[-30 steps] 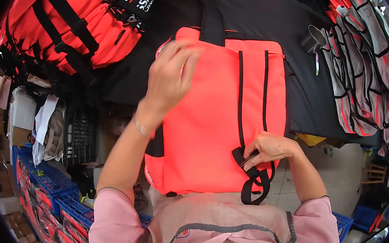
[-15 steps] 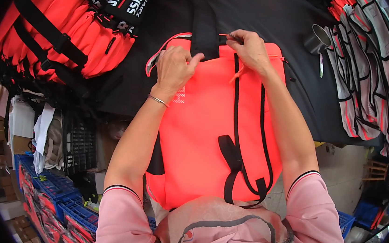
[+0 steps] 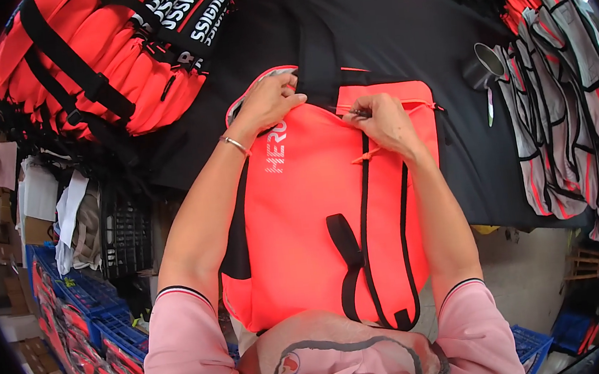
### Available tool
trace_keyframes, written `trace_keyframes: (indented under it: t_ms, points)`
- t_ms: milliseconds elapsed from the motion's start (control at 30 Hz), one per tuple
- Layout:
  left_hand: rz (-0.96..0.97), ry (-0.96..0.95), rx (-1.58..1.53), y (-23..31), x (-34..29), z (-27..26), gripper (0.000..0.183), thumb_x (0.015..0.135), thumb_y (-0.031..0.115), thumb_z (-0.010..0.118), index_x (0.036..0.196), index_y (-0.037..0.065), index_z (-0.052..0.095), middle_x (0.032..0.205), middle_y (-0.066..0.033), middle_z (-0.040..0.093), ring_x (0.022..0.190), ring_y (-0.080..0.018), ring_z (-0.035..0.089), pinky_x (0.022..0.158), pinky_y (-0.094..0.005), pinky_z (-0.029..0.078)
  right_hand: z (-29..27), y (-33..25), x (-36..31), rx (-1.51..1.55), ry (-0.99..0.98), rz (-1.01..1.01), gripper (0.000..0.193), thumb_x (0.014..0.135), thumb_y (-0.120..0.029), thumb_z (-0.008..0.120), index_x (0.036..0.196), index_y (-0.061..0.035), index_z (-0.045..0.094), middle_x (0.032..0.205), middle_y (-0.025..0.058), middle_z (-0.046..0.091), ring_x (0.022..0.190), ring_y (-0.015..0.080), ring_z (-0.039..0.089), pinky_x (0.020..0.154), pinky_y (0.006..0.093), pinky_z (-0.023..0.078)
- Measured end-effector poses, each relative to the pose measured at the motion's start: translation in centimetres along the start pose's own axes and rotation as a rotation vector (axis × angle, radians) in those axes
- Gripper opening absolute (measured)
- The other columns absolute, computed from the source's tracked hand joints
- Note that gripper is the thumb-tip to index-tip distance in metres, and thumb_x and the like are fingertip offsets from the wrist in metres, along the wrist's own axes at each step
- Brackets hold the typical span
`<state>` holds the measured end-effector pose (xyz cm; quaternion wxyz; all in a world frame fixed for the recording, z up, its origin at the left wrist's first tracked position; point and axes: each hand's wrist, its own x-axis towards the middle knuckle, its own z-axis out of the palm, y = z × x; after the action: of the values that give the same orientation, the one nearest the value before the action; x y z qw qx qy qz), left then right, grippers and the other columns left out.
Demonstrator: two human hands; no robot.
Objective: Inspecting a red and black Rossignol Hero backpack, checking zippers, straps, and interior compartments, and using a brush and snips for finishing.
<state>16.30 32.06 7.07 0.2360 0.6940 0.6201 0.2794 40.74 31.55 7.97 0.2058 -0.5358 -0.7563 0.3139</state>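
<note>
A bright coral-red bag (image 3: 310,222) with black piping, a black webbing loop and pale lettering lies before me, its lower end near my apron. My left hand (image 3: 270,107) is closed on the bag's top edge at the left, thumb and fingers pinching the fabric. My right hand (image 3: 384,125) is closed at the right of the opening, beside the zipper edge. A small dark, metallic-looking piece shows at its fingertips; its kind cannot be made out. A wide black strap (image 3: 317,55) runs from the bag's top away across the black-covered table (image 3: 399,26).
At the far left is a pile of red bags (image 3: 86,63) with black straps. A metal cup (image 3: 484,66) stands at the right beside hanging grey and red pieces (image 3: 551,105). Blue crates (image 3: 78,280) and a black crate (image 3: 125,229) are at the left, below table height.
My right hand has moved down and slightly left, nearer me, from the bag's top edge. My left hand has shifted slightly, uncovering more of the lettering. The webbing loop hangs differently.
</note>
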Motion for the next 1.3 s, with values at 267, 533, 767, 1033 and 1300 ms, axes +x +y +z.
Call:
trace_keyframes:
  t_ms: [267,533,767,1033,1300]
  points:
    - [-0.186,-0.287,-0.747,-3.0,-0.2,0.4,0.020,0.093,0.012,0.061,0.107,-0.002,0.066,0.088,0.0008,0.064,0.071,-0.0041,0.055,0.060,-0.0199,0.043,1.5,-1.7,1.4,0.251,0.193,-0.259,0.036,0.090,-0.028,0.069,0.117,-0.0051,0.059,0.105,0.0135,0.068,0.098,0.0305,0.065,0.081,0.0384,0.051]
    - [-0.232,-0.392,-0.708,-3.5,0.7,0.5,0.025,0.092,0.011,0.059,0.113,-0.003,0.064,0.101,-0.0033,0.066,0.091,-0.0082,0.060,0.085,-0.0224,0.047,2.7,-1.0,2.7,-0.247,0.277,-0.492,0.025,0.082,-0.023,0.075,0.094,-0.0067,0.062,0.081,0.0037,0.065,0.075,0.0217,0.059,0.064,0.0361,0.050]
    - [-0.173,-0.425,-0.799,-4.4,0.9,0.7,0.027,0.091,0.010,0.059,0.114,-0.003,0.064,0.103,-0.0033,0.067,0.093,-0.0086,0.061,0.089,-0.0223,0.047,3.6,-0.6,3.4,-0.222,0.358,-0.633,0.022,0.078,-0.019,0.077,0.090,-0.0067,0.063,0.079,0.0020,0.063,0.072,0.0213,0.057,0.063,0.0347,0.050]
    - [-0.189,-0.390,-0.844,-4.1,0.9,1.0,0.022,0.090,0.006,0.057,0.105,-0.004,0.068,0.093,-0.0028,0.069,0.083,-0.0065,0.060,0.076,-0.0196,0.047,3.8,-0.6,4.3,-0.372,0.414,-0.741,0.019,0.080,-0.021,0.075,0.085,-0.0095,0.061,0.073,0.0019,0.058,0.071,0.0212,0.056,0.062,0.0344,0.049]
    - [-0.205,-0.365,-0.839,-4.3,0.8,1.2,0.021,0.089,0.008,0.059,0.104,-0.001,0.069,0.086,-0.0003,0.067,0.074,-0.0056,0.058,0.063,-0.0205,0.046,3.6,-0.4,4.0,-0.217,0.351,-0.540,0.019,0.081,-0.022,0.074,0.084,-0.0089,0.061,0.075,0.0009,0.061,0.073,0.0215,0.057,0.061,0.0358,0.050]
